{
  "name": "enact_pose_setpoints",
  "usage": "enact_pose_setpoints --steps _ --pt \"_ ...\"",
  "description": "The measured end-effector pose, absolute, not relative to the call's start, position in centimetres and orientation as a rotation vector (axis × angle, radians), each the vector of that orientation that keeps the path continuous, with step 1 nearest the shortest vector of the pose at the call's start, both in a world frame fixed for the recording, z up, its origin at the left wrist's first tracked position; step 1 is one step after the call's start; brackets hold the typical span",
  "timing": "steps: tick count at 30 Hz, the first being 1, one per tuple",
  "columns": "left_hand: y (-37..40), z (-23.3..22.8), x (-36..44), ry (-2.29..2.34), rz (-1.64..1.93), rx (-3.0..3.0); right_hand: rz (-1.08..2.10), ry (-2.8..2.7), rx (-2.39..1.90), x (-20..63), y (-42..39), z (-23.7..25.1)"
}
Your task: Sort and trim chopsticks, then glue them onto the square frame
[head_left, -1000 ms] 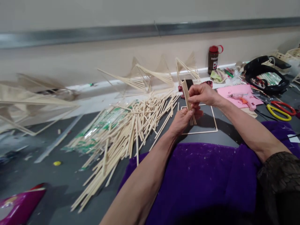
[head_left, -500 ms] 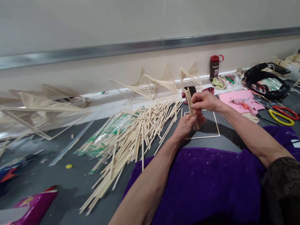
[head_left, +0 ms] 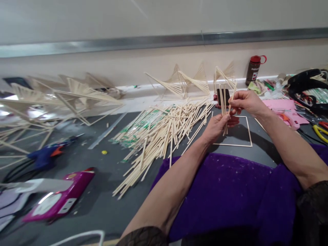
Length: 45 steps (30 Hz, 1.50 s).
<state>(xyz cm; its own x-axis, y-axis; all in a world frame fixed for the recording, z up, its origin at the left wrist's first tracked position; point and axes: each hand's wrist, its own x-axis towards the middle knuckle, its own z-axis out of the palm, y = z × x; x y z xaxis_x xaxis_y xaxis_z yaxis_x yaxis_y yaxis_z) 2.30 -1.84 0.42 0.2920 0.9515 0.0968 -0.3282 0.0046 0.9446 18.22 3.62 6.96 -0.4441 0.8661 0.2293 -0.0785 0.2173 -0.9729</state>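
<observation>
Several slim, pale sticks [head_left: 221, 99], seemingly wooden, stand fanned and nearly upright in the head view, held above a grey table [head_left: 99, 194] on which a square-cornered stick frame [head_left: 249, 133] lies. The left hand [head_left: 217, 127] is closed round their lower part; the right hand [head_left: 248, 102] pinches one leaning stick [head_left: 233, 92] between thumb and fingertips, partway along its length. Each stick should prove very light and fairly stiff, dry rather than slippery, and liable to snap if bent sharply; the middle offers a balanced hold for a single piece, whereas the bundle is better gathered low, leaving the tops free to spread. Of the writing, little is legible: the dark bottle [head_left: 252, 72] near the wall [head_left: 153, 58] carries pale lettering above a red-and-white label [head_left: 255, 76], both too small to read with certainty. Green print on the clear wrappers [head_left: 143, 123] beside the loose pile of sticks [head_left: 169, 131], and on the magenta pack [head_left: 61, 200] at left any marking, likewise yield no readable words or brand.
</observation>
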Motion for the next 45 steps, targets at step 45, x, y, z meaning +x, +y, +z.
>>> enact_pose_setpoints --steps 45 --pt "-13.7 1.2 1.3 0.621 0.705 1.039 1.393 -1.304 -0.981 18.2 4.2 7.2"
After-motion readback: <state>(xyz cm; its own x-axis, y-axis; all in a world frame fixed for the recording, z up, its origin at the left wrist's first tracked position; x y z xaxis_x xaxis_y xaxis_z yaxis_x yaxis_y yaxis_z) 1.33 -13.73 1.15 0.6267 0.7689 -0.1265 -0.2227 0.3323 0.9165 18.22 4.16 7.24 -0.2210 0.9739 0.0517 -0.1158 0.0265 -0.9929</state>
